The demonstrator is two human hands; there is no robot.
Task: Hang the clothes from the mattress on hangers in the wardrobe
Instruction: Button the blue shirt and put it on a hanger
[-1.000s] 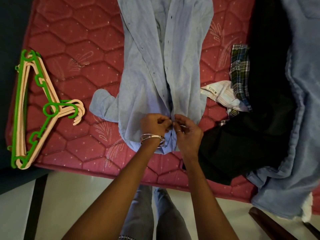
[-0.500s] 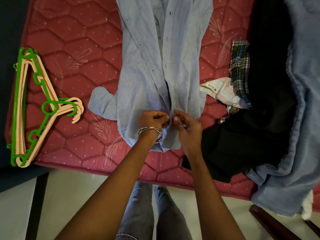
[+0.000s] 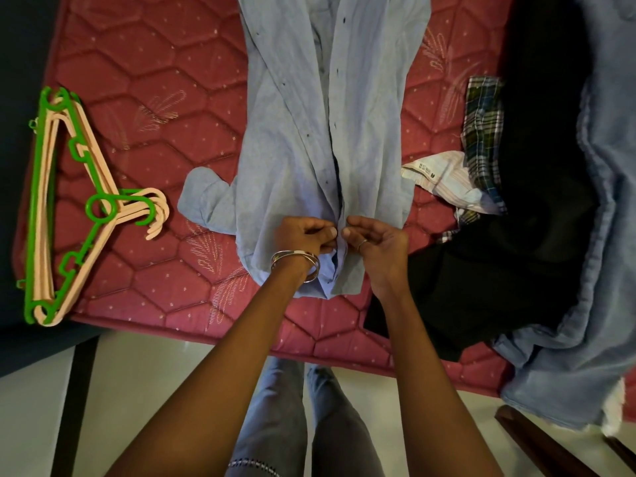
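A light blue shirt (image 3: pixel 330 139) lies flat along the red quilted mattress (image 3: pixel 144 84), front side up, its placket running toward the person standing at the near edge. Both hands meet at that placket, low on the shirt, just above its hem. The left hand (image 3: pixel 301 235), with metal bangles (image 3: pixel 296 265) at the wrist, curls its fingers and pinches the left edge of the placket between thumb and forefinger. The right hand (image 3: pixel 377 244), a ring on one finger, pinches the opposite edge — thumb and fingertips closed on the fabric, the remaining fingers loosely bent. The two pinches sit almost touching, with the placket seam between them; whether a button is in the grip cannot be told.

A stack of hangers (image 3: pixel 69 204) — one green on top of several peach ones — lies at the mattress's left edge, well apart from the shirt. To the right lie a plaid garment (image 3: pixel 481 132), a black garment (image 3: pixel 499 270) and blue denim (image 3: pixel 602 235), heaped together.
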